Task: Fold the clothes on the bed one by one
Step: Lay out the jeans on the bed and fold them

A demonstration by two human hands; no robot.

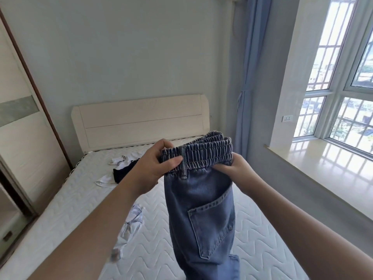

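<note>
A pair of blue denim trousers hangs in the air above the bed, held up by its elastic waistband with a back pocket facing the camera and the legs dropping out of the bottom of the view. The left hand grips the left end of the waistband, thumb laid across the front of the gathered cloth and fingers curled behind it. The right hand pinches the right end just under the elastic, fingers curled into the fabric.

Below lies the white quilted mattress. The hanging trousers and both forearms cover much of its middle. To the left of the trousers a pale, crumpled garment lies on the mattress, partly hidden by the left forearm. Further back, near the headboard, a black garment lies touching white pieces with dark lettering; the left hand hides part of this heap.

A wardrobe door stands along the left side of the bed. To the right are a blue curtain, a barred window and a glossy sill.
</note>
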